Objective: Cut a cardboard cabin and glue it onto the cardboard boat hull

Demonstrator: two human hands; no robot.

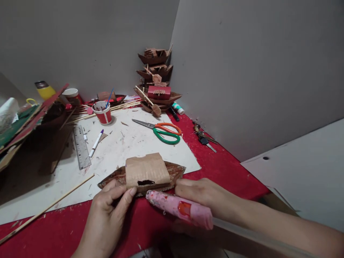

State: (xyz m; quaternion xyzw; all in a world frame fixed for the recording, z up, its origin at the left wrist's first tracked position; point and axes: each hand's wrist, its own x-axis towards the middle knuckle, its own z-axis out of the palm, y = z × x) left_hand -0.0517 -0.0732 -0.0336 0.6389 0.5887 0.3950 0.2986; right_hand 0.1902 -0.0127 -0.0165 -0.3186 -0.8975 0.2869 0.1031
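Note:
A small brown model boat (174,171) lies in front of me at the edge of the white sheet. Over its middle sits a curved cardboard roof (147,166) with a dark torn slot near its lower edge. My left hand (110,204) pinches the boat's near side and the roof's lower left corner between thumb and fingers. My right hand (196,191) is closed around a pink-wrapped hot glue gun (172,208), its knuckles close to the boat's right end. The gun's tip points left at the roof's lower edge; a glue stick (242,233) trails from its back. Its handle is mostly hidden.
Scissors (166,133), a ruler (82,147), a marker (96,143) and a paint cup (102,113) lie beyond the boat. Finished boats (158,93) are stacked by the wall. Keys (204,138) lie right, cardboard pieces (29,125) left, and a thin stick (48,208) near left.

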